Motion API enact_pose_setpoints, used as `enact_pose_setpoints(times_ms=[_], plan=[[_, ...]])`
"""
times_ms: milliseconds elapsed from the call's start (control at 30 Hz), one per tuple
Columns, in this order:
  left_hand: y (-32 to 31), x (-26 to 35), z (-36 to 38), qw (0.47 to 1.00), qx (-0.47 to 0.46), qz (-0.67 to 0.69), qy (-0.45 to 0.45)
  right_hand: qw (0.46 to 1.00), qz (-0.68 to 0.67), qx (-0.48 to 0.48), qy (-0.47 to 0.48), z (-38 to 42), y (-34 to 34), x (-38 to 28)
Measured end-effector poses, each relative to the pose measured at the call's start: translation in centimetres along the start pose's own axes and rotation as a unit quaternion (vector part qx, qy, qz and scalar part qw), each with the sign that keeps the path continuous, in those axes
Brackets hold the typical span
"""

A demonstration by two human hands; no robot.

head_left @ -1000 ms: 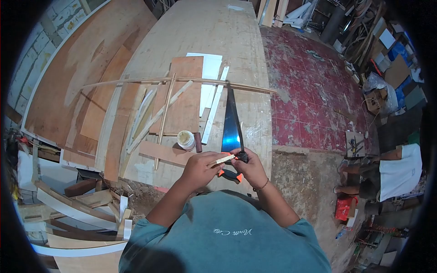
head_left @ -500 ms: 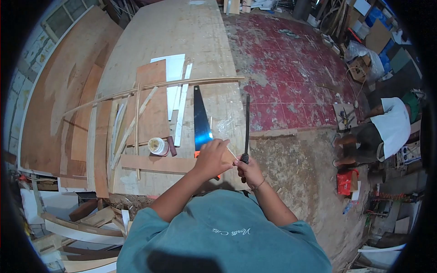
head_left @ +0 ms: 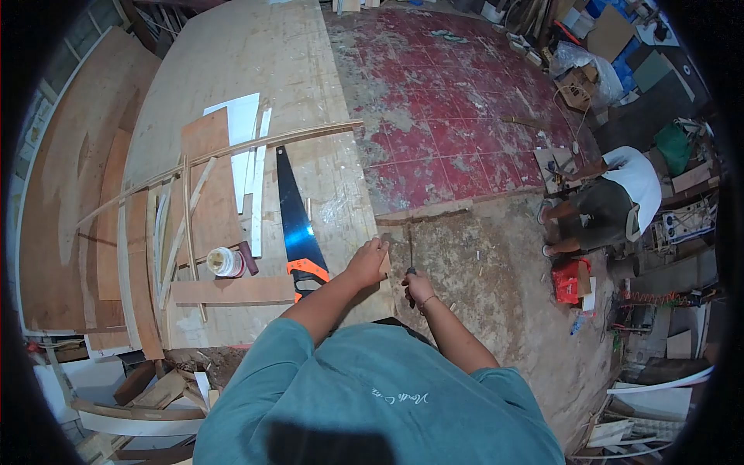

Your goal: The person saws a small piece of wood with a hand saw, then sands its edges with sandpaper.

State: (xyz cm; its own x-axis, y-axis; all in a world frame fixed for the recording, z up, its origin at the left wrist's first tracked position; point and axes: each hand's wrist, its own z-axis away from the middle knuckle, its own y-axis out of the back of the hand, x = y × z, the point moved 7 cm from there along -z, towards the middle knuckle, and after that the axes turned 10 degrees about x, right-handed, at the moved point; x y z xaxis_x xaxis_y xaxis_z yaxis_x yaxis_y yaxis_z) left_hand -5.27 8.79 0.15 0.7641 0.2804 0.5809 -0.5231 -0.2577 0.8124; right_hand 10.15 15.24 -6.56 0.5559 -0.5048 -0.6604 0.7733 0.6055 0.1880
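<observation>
At the right edge of the wooden table [head_left: 325, 62], my left hand [head_left: 367, 265] is closed on a small thin piece of wood [head_left: 385, 263]. My right hand [head_left: 419, 288] grips the black handle of a long, dark file [head_left: 411, 242], which points away from me just off the table edge. The file's blade looks narrow from here and stands apart from the wood piece. To the left of my left hand lies a handsaw [head_left: 293, 205] with an orange and black handle.
Thin wood strips [head_left: 256, 143], a plywood panel [head_left: 209, 170], white strips [head_left: 262, 186] and an open white jar [head_left: 225, 263] lie on the table. A co-worker [head_left: 620, 194] bends over at right near a red bag [head_left: 568, 280]. Wood scraps [head_left: 159, 395] are piled lower left.
My view has shifted right. My right hand has turned the file, which now looks thinner and shorter. My left hand has moved away from the saw handle, bringing the wood piece to the table edge.
</observation>
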Motion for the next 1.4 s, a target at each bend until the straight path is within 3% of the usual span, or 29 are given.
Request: enact_pose_setpoints(times_ms=[33, 100, 167, 233, 400, 567, 800, 867, 1000, 1067, 1167, 1267, 1400], plan=[[-0.8, -0.5, 0.0, 0.999, -0.017, -0.036, -0.009, 0.994, 0.11, 0.019, 0.018, -0.1, 0.5, 0.0], [-2.6, -1.8, 0.3, 0.997, -0.037, -0.069, -0.018, 0.981, 0.184, 0.023, 0.052, 0.6, 0.7, -0.6], [-3.3, -2.7, 0.5, 0.997, 0.015, -0.071, -0.027, 0.962, 0.258, 0.027, 0.09, 0.6, 0.8, -0.6], [-2.7, -2.3, 0.7, 0.996, 0.046, -0.069, -0.036, 0.899, 0.388, 0.021, 0.2, 0.1, -0.1, -0.7], [-1.9, -2.9, 0.8, 0.998, 0.02, -0.038, 0.035, 0.866, 0.435, -0.04, 0.242, 1.6, -2.5, -2.6], [-2.3, -2.7, 0.2, 0.998, 0.027, -0.034, 0.047, 0.841, 0.501, -0.051, 0.198, 2.7, -2.9, -4.4], [-2.4, -3.0, 0.1, 0.997, 0.023, -0.023, 0.066, 0.822, 0.516, -0.089, 0.223, 4.4, -3.1, -6.3], [-2.4, -3.0, 0.0, 0.997, 0.021, -0.033, 0.073, 0.77, 0.576, -0.125, 0.244, 5.3, -3.3, -6.9], [-2.8, -2.8, -0.3, 0.995, 0.004, -0.075, 0.072, 0.76, 0.59, -0.159, 0.222, 5.2, -3.6, -7.6], [-2.7, -2.7, -0.5, 0.994, -0.009, -0.08, 0.074, 0.797, 0.562, -0.13, 0.18, 3.1, -3.5, -6.7], [-2.6, -2.5, -0.7, 0.993, -0.028, -0.088, 0.08, 0.824, 0.508, -0.098, 0.232, 0.2, -3.9, -5.1], [-2.6, -2.5, -0.7, 0.991, -0.033, -0.098, 0.082, 0.801, 0.528, -0.115, 0.257, -1.4, -4.4, -3.4], [-3.4, -3.0, -0.8, 0.99, -0.033, -0.116, 0.077, 0.833, 0.488, -0.066, 0.253, 2.1, -3.7, -4.1]])
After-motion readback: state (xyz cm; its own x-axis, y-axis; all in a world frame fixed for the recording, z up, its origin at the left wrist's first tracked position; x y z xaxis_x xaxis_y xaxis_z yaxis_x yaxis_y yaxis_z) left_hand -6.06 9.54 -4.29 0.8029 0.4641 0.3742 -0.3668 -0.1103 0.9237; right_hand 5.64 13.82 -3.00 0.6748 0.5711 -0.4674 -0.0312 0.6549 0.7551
